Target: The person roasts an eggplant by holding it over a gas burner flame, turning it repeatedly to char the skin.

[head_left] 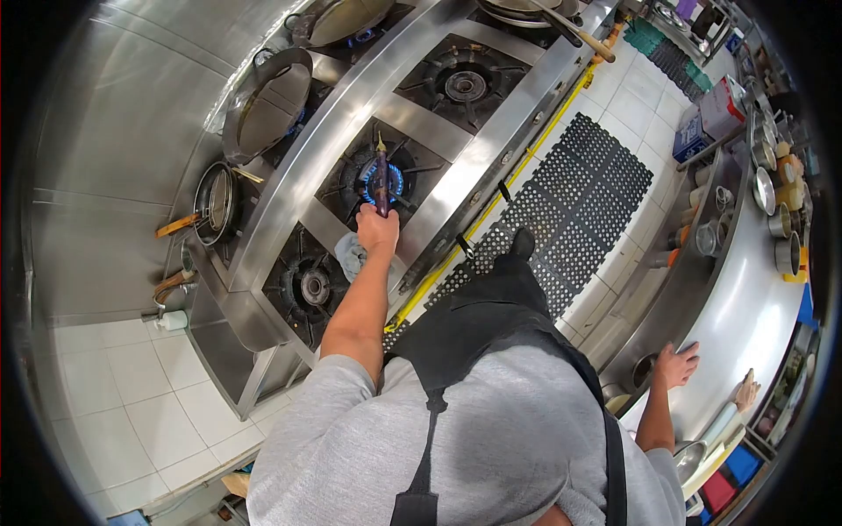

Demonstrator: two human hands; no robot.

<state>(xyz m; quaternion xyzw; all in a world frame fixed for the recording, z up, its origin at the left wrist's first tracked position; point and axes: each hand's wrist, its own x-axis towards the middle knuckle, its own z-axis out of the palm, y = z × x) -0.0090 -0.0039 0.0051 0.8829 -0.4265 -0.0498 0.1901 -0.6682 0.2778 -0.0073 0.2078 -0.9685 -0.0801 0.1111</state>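
A long, slim purple eggplant [381,180] with a green stem lies over a lit gas burner [399,167], its blue flames ringing it. My left hand [377,230] is closed around the near end of the eggplant, its stem end pointing away from me. A crumpled grey cloth [351,254] lies beside that wrist on the stove top. Far to the right, my right hand [675,366] rests on the edge of the steel counter [715,351], fingers stretched out and holding nothing.
Unlit burners [465,85] flank the lit one. Large woks [267,105] stand along the back over flames, and a smaller pan [217,203] has a wooden handle. A yellow pipe [517,171] runs along the stove front. Black perforated mats [579,193] cover floor tiles. Metal bowls [764,190] line the counter.
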